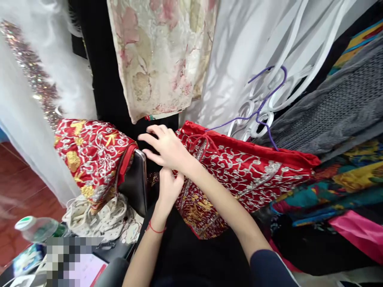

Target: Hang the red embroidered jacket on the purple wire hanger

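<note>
Head view: the right hand is hovering with fingers spread apart; the left hand is resting curled just below it, and whether its fingers are clamping anything, I cannot tell. A red embroidered garment is sitting beside them, rightward, a purple hanger showing above.

We locate the right hand just beyond the left hand, between the red gold-embroidered cloth on the left and the red drawstring-topped embroidered garment on the right. Beyond both hands hangs the cream floral cloth. We find the purple hanger at the garment's upper edge. The white dotted fabric bundle lies right of the clear plastic bottle.
</note>
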Tool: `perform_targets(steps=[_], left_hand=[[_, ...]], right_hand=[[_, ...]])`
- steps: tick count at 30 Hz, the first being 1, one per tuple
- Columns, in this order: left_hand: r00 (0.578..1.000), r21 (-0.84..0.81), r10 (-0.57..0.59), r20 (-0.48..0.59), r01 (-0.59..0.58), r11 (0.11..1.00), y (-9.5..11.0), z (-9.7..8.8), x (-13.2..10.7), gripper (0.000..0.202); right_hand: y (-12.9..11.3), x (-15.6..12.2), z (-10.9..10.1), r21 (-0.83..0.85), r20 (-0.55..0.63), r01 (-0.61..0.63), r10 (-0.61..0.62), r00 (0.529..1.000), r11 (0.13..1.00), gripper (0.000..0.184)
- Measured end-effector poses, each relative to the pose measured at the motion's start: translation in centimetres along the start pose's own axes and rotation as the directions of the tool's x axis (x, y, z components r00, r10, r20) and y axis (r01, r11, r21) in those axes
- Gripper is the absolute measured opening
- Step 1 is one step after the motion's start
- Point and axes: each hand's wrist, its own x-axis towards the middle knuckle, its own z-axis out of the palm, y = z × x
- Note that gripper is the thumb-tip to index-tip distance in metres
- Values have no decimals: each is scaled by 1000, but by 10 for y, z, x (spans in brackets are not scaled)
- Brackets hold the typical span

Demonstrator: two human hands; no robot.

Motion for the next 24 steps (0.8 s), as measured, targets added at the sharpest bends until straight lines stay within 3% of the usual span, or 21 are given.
perform_targets(steps=[4, 8, 9, 13, 17, 20, 24], left_hand=[[968, -293, -160, -192, 99, 951, -8, -29, -14, 21], [900, -505, -353, -254, 189, 843, -10, -44, -19, 23], [887, -542, -390, -247, 207, 815, -9, -45, -19, 22], [846, -655, -479, -235, 226, 721, -1, -51, -16, 23], [800, -652, -510, -317, 208, 730, 9, -56, -14, 37], [777, -555, -409, -478, 93, 827, 19, -56, -9, 45], [761, -282, -159, -629, -33, 959, 30, -58, 8, 50]], right_hand=[[-30, 48, 34, -5, 169, 248, -244, 955, 969, 53], [-45, 71, 62, -35, 153, 384, -374, 915, 923, 20], [-47, 73, 66, -36, 133, 376, -368, 920, 926, 21], [-51, 71, 57, -24, 92, 208, -205, 974, 978, 32], [-48, 56, 30, 46, 44, 20, -22, 999, 999, 33], [-41, 41, 13, 110, -4, -127, 128, 992, 986, 33], [-30, 23, -6, 145, -42, -329, 338, 940, 933, 35]])
